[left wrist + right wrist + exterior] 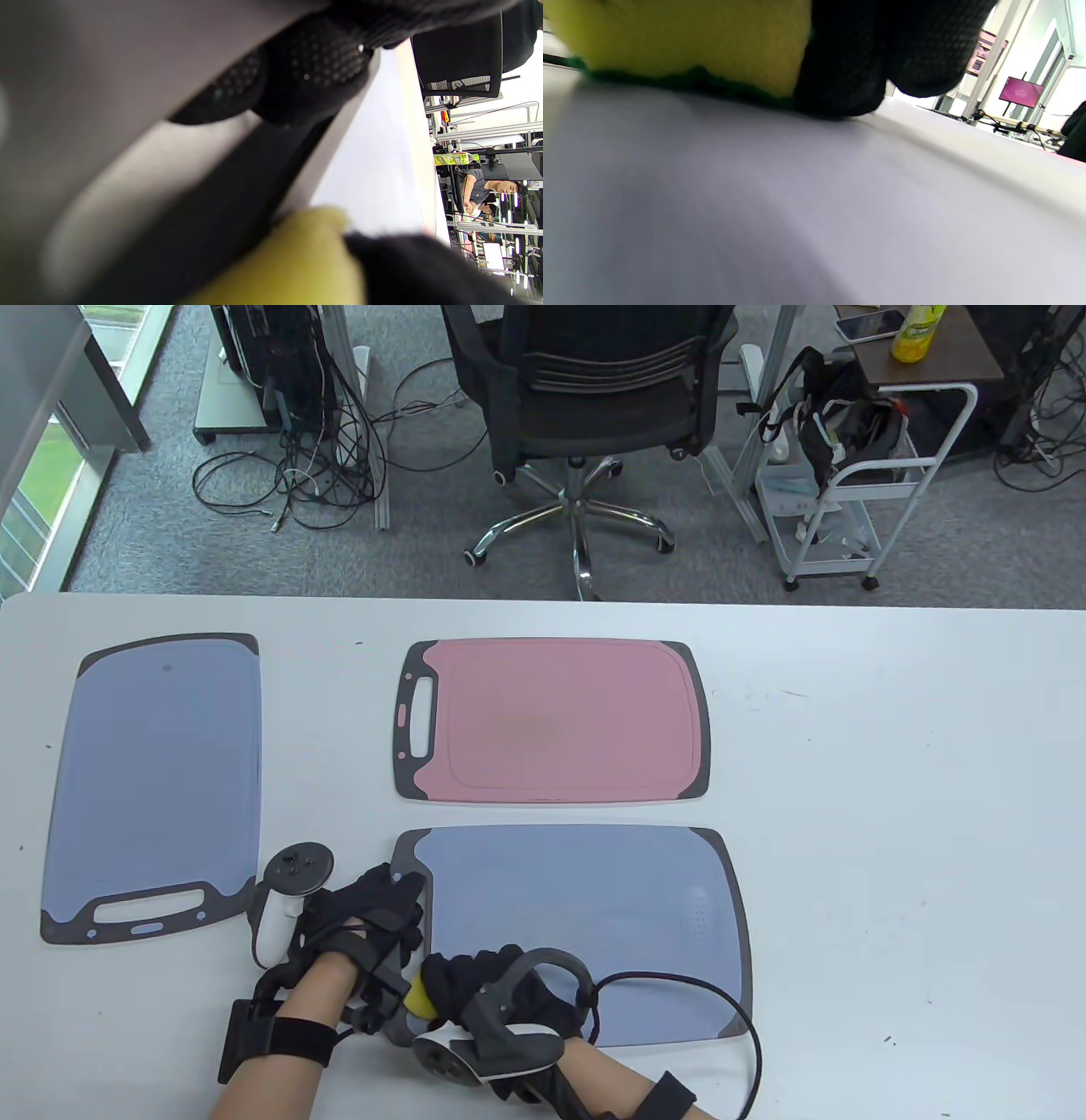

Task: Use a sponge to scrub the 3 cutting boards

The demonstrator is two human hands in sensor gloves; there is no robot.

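Both hands work at the near edge of the white counter [891, 780], each gloved in black with a tracker strapped to its back. The right hand [484, 993] curls over a yellow sponge [417, 999], pressing it onto the near-left corner of the closest blue cutting board [594, 916]; the right wrist view shows the sponge's green scouring face flat against the pale blue surface, with fingertips [848, 63] wrapped down over its side. The left hand [369, 920] rests on the dark handle end of that same board, its fingers [314, 67] laid fairly straight across the grey rim; it seems to press down rather than grip, though the blurred left wrist view leaves this uncertain. A black cable [730, 1010] loops from the right wrist across the board's near-right corner. Beyond this board, just apart from its far edge, lies a pink cutting board [551, 721] with its handle slot to the left. A second blue cutting board [157, 780] lies lengthwise at the left of the counter, handle slot toward the person, near the left hand but not touching it. Past the counter stand a black office chair [585, 381] on grey carpet and a white rolling cart [857, 483].
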